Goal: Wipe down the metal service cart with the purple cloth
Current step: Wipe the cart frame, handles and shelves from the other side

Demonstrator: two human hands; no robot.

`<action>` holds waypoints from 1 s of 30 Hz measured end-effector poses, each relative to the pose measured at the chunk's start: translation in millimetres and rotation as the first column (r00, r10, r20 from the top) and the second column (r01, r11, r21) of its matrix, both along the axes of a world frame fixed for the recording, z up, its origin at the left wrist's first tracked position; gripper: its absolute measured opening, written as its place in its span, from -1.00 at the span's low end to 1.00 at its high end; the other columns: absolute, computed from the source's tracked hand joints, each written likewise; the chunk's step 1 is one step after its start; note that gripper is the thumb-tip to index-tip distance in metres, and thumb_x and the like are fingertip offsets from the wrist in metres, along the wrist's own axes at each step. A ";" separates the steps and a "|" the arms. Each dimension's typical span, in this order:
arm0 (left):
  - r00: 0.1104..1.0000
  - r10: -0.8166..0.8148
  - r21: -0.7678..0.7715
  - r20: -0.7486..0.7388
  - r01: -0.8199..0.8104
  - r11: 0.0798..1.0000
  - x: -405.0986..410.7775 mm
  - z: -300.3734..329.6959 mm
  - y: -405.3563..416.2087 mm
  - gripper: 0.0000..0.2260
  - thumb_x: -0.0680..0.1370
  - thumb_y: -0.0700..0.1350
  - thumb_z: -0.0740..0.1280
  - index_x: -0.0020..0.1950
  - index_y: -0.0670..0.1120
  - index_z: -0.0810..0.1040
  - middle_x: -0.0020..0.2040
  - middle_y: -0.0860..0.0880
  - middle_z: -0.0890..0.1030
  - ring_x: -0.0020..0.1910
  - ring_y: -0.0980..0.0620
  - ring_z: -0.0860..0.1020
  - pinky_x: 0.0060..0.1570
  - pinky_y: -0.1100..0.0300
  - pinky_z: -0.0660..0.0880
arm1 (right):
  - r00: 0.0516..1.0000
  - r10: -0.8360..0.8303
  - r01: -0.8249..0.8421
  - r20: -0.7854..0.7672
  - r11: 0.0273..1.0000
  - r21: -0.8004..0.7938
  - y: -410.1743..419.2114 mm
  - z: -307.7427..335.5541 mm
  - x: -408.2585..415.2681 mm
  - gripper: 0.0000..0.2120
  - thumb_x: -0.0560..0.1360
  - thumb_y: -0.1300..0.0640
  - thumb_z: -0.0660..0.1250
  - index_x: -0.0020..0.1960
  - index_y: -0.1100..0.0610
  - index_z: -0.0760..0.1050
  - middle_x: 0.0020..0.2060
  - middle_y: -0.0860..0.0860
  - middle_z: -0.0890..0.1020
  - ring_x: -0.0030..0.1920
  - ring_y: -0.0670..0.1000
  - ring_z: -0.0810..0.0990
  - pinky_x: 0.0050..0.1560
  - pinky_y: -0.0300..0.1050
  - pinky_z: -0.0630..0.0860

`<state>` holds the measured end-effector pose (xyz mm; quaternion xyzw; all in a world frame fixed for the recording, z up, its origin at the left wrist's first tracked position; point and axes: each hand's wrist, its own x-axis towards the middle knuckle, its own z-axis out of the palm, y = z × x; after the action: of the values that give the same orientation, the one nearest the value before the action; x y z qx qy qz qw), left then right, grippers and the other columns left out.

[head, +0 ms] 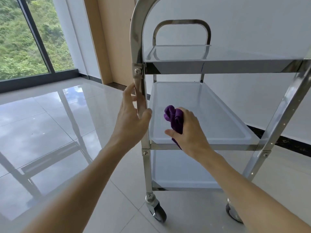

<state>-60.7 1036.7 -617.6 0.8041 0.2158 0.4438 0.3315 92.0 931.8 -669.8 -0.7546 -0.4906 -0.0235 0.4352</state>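
1. Our two bare forearms reach in from the bottom of the view toward the cart, which stands on the tiled floor straight ahead of us.
2. Our right hand has its fingers curled round the bunched purple cloth, with the thumb sticking out to the left and a tail of cloth hanging below the palm.
3. That cloth sits over the near left part of the middle shelf; we cannot tell whether it presses the shelf or hovers just above it.
4. Our left hand is loosely spread, fingers nearly straight, resting against the near left post with the thumb on the post's inner side, as if to steady the cart.
5. The shelf's long axis runs away from us, so most of its bare surface lies ahead and to the right of the cloth; we judge the next wipe should push forward along it.
6. Our right hand is the nearer one to that surface, and the top shelf and bottom shelf lie above and below it.
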 end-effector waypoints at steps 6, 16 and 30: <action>0.993 -0.036 -0.009 -0.114 0.035 0.999 5.0 -27.5 5.5 -0.16 0.58 -0.26 0.32 0.51 0.30 -0.19 0.48 0.00 0.34 0.28 0.12 0.43 -0.08 0.63 0.27 | 0.879 0.083 0.141 0.470 0.895 -0.423 -16.6 -43.2 10.6 -0.18 0.44 -0.25 0.40 0.54 0.02 0.12 0.44 0.03 0.27 0.39 0.13 0.26 0.45 0.09 0.15; 0.978 -0.006 0.015 -0.207 0.009 1.000 3.1 -37.1 6.9 -0.22 0.61 -0.25 0.24 0.53 0.22 -0.25 0.19 -0.01 0.49 -0.17 0.17 0.55 -0.27 0.38 0.45 | 0.768 0.157 0.135 0.620 0.908 -0.397 22.1 -55.8 -31.2 -0.29 0.51 0.05 0.38 0.53 0.08 0.08 0.46 0.11 0.25 0.43 0.18 0.24 0.45 0.12 0.19; 0.968 -0.126 0.047 -0.217 0.139 0.989 6.7 -40.8 12.5 -0.19 0.62 -0.19 0.28 0.56 0.15 -0.29 0.10 0.07 0.52 -0.14 0.45 0.55 -0.29 0.64 0.37 | 0.825 -0.055 0.263 0.563 0.918 -0.296 -84.9 -54.4 74.8 -0.38 0.34 0.07 0.32 0.39 0.16 0.41 0.31 0.09 0.51 0.28 0.20 0.47 0.33 0.18 0.31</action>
<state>-54.0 1049.3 -658.4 0.8695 0.1822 0.3383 0.3105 166.7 846.9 -724.2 -0.8220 -0.5237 -0.1830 0.1284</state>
